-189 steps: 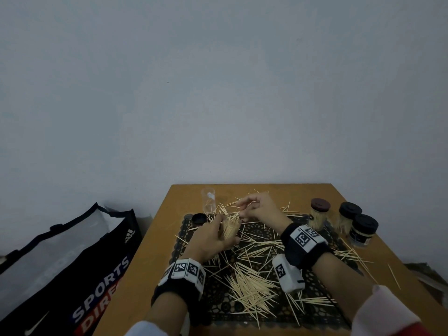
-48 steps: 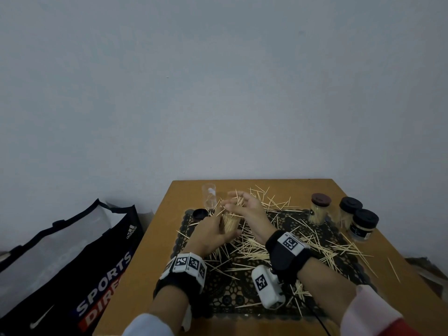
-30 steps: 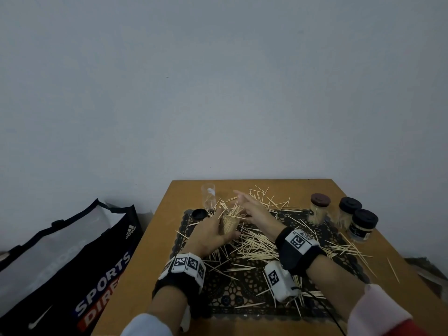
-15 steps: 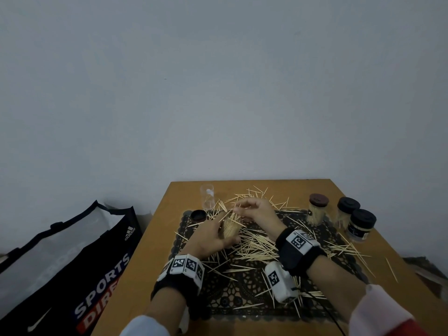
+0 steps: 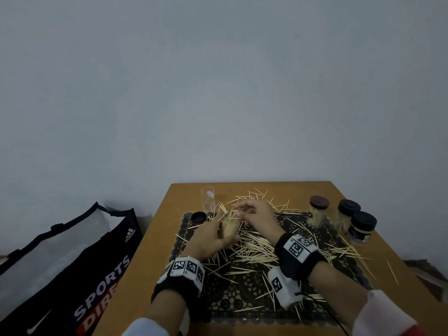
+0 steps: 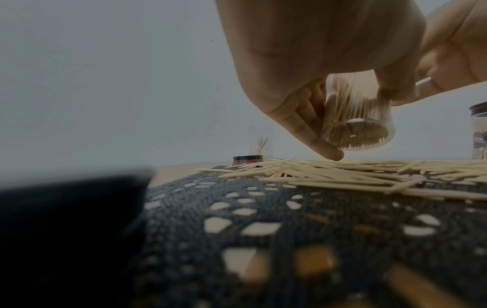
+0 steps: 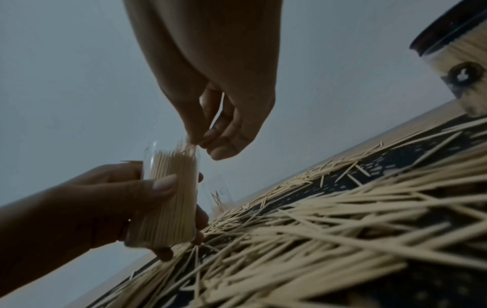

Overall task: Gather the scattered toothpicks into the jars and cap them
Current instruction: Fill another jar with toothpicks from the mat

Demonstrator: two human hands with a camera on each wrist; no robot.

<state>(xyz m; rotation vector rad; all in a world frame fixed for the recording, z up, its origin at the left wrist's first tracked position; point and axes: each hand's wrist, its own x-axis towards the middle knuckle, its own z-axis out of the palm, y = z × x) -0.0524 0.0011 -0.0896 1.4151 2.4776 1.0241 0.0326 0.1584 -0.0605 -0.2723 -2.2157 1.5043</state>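
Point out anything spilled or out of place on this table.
Pale wooden toothpicks lie scattered across the black lace mat, some onto the bare wooden table. A black lid lies loose beside an uncapped clear jar.

A home room, by its small wooden table [image 5: 291, 187], lace placemat [image 5: 244, 284] and floor-standing shopping bag [image 5: 72, 263]

Left hand [image 5: 210, 236] low over the tabletop [image 5: 155, 241], fingers [image 7: 158, 184] and thumb curled round a jar [image 7: 168, 200], little fingertip touching down. Right hand [image 5: 257, 215] raised just beyond it, fingertips [image 7: 210, 135] bunched in a pinch at the jar's mouth. Both wrists banded, forearms angled inward.
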